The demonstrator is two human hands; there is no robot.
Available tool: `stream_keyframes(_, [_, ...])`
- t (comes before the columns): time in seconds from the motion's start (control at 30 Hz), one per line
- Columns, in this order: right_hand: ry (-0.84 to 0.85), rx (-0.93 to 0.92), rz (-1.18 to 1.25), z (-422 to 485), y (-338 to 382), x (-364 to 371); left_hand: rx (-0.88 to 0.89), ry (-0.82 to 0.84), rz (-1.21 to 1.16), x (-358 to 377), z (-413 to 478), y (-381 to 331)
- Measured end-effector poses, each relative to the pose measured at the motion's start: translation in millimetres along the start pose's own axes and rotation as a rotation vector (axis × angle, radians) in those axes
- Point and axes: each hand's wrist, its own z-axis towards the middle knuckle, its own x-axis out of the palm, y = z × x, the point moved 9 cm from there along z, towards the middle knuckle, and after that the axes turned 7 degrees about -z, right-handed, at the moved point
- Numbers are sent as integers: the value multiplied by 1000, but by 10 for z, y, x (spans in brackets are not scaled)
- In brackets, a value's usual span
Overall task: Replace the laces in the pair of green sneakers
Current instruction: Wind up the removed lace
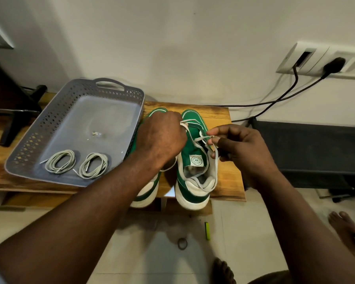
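Two green sneakers (pixel 193 160) on a wooden table (pixel 223 119) — grey tray (pixel 49 128) beside.

Wall socket (pixel 324 62) with black plug (pixel 334 64) — green lighter (pixel 207 231) on floor.

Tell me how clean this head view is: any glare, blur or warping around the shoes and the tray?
Head view: wide-angle warp bends the wall socket and table edge near the borders; a soft glare patch sits on the tray floor; the left hand and right hand are slightly soft; the right shoe and the two coiled laces read clearly; lighting is even, with faint shadows.
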Motion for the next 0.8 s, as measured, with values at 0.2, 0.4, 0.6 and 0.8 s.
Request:
stream_keyframes(0.2, [-123, -48, 133, -311, 160, 5, 62, -16, -76, -159, -294, -214])
stream_keyframes(0.4, [-240, -161, 17, -802, 346, -6, 81, -20, -43, -378, -764, -344])
stream_keyframes(0.6, [-371, -245, -219, -1267, 390, 34, -162, 295, -810, -192, -1317, -183])
stream_keyframes(0.8, [-312, -323, -478, -1341, 437, 194, -69, 272, -793, -334, -1659, -106])
